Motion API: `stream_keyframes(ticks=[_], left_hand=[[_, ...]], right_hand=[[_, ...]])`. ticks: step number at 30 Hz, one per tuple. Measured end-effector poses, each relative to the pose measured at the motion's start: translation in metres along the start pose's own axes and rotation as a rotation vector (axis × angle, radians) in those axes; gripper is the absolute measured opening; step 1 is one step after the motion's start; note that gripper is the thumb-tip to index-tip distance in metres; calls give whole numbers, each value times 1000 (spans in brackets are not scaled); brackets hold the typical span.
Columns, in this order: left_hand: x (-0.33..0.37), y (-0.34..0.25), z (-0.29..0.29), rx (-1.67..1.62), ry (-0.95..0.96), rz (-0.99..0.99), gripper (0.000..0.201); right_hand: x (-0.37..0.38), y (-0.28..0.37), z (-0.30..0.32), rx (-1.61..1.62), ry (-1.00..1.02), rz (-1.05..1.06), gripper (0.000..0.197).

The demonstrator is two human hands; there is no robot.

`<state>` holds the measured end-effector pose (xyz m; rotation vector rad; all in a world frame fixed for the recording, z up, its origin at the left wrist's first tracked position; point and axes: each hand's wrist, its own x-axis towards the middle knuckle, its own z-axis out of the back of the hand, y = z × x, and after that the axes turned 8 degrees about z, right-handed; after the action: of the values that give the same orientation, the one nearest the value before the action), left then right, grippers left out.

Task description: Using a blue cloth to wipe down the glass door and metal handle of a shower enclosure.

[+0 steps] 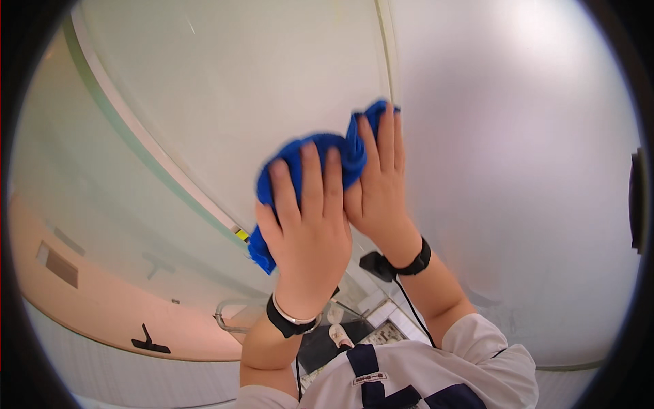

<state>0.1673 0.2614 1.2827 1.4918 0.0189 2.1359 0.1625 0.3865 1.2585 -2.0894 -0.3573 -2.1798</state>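
Note:
My left hand lies with its fingers stretched and spread over a blue cloth, pressing it against a smooth whitish panel. Beside it and a little higher, my right hand is flat, its straight fingers over the upper right end of the same cloth. The cloth is bunched between the hands, and one corner hangs below the left thumb. The fingertips of the left hand are slightly blurred. The cloth's underside is hidden.
A narrow vertical seam divides this panel from a frosted one on the right. A pale strip curves down the left side. Low down are a metal handle and a black lever handle. A cable runs beside my right forearm.

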Motion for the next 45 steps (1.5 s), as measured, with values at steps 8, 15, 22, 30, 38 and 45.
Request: stream_keyframes(ticks=[8,15,22,30,38,45], left_hand=[[14,9,36,56,139,156,41],[88,29,39,145,-231,207,47],[91,7,15,16,-310,44,40],[16,-15,-9,-3,-84,27,39],[-103,-34,-50,-30,140,-58,37],[-228,-52,-95,65,348,-202,46]], right_hand=[[32,26,22,251,65,147,52],[116,19,-9,219,-152,192,44],[98,-7,-6,162,-196,102,43],[8,-6,6,83,42,13,46],[-120,2,11,39,255,-110,49],[-267,16,4,-18,464,-294,52]])
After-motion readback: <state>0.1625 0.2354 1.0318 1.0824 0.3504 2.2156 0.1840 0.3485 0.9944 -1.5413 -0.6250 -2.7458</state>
